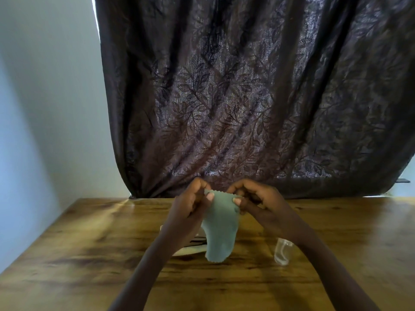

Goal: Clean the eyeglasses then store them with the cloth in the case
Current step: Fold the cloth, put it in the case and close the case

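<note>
- Grey-green cloth (221,227), with a pinked zigzag edge, hangs in the air above the wooden table (89,254), held by its top edge and drooping toward 6 o'clock.
- The left hand (190,205) pinches the cloth's upper corner at about 10 o'clock of the fabric, thumb pressed on the front and the fingers curled behind.
- The right hand (251,196) pinches the opposite upper corner at about 2 o'clock, thumb on the front, the other fingers folded over the edge.
- Both hands are closed on the cloth and sit close together, the fabric stretched between them.
- Under the left forearm, at about 8 o'clock from the cloth, a pale case (190,249) lies on the table with dark thin shapes on it; whether these are the eyeglasses cannot be told, as arm and cloth cover most of it.
- A small clear bottle (283,252) stands on the table at about 4 o'clock from the cloth, just beside the right forearm.
- Behind the table, at 12 o'clock, hangs a dark curtain (247,97) with a leaf pattern; a pale wall (49,97) lies at 9 o'clock.
</note>
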